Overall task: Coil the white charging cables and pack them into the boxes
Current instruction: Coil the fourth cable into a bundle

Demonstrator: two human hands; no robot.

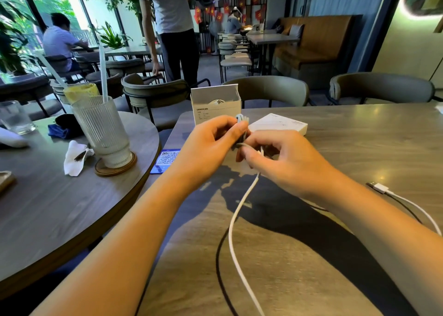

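My left hand (211,145) pinches a small coil of white charging cable (241,121) above the grey table (335,255). My right hand (285,159) grips the same cable just beside it; the loose length (233,231) hangs down and trails off the bottom edge. A second white cable with a USB plug (381,187) lies on the table at the right. An open white box (215,104) stands upright behind my hands, with something white inside. A closed white box (278,125) lies flat to its right.
A round table (60,207) at the left holds a ribbed glass on a coaster (105,133), a crumpled napkin (75,157) and another glass. A QR card (166,158) lies at my table's left edge. Chairs stand behind; a person (172,28) stands beyond them.
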